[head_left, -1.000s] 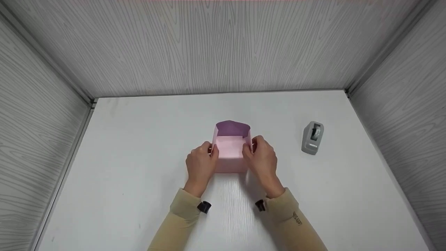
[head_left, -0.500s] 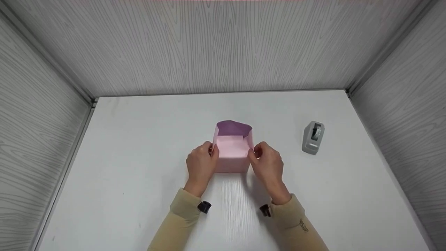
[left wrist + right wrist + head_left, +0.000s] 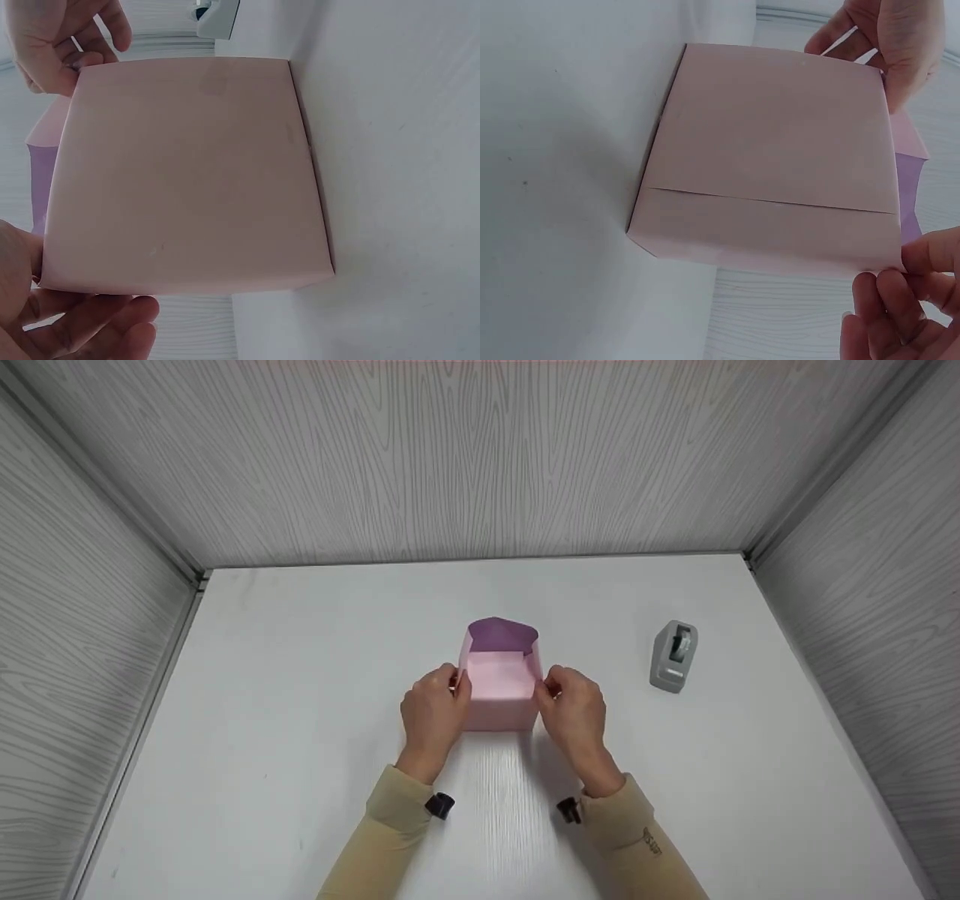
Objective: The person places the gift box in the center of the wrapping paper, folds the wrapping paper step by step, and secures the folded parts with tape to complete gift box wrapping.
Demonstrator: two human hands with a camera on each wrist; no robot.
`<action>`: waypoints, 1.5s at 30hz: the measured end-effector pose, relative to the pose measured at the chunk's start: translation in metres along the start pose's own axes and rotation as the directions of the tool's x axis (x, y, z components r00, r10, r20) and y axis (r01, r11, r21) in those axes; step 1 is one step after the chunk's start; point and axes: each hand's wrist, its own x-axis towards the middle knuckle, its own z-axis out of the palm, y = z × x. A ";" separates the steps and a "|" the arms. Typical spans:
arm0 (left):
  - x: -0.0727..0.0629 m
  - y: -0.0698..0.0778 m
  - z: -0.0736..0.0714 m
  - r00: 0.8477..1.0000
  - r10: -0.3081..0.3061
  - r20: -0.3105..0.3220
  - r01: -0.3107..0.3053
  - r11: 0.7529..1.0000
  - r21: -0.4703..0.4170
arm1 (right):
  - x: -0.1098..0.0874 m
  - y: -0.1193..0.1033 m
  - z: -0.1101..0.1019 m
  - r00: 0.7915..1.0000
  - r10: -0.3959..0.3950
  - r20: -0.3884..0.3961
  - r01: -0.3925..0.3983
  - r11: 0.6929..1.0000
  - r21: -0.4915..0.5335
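Observation:
A pink paper box [image 3: 499,715] stands on the white table with its top open toward me. At its far side a purple inner flap [image 3: 501,635] rises. My left hand [image 3: 433,712] pinches the box's near left upper corner, thumb toward the inside. On the opposite side my right hand [image 3: 576,716] pinches the near right upper corner between thumb and fingers. The right wrist view shows the front panel [image 3: 772,142] with a straight overlapping seam near the right side. In the left wrist view the front panel [image 3: 187,172] hides most of the interior.
A grey tape dispenser [image 3: 673,656] stands on the table to the right of the box. Grey wood-grain walls [image 3: 480,465] enclose the white tabletop [image 3: 300,660] at the back and both sides.
My right hand has shifted slightly right and toward me along the box's right edge, then a touch back left. The left hand stays in place, and the box's right side flexed slightly.

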 end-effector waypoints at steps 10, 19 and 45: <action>0.000 0.000 0.000 1.000 -0.003 -0.001 0.003 1.000 0.010 | 0.007 0.003 -0.001 0.998 0.060 0.025 -0.062 0.995 0.073; -0.001 -0.001 0.001 0.999 0.022 -0.030 -0.021 1.000 0.009 | 0.016 0.002 -0.003 0.998 0.043 0.040 -0.048 0.991 0.122; 0.000 -0.002 0.001 1.000 0.012 -0.010 -0.012 1.000 0.012 | 0.048 -0.007 -0.005 1.000 -0.013 0.011 0.011 0.978 0.209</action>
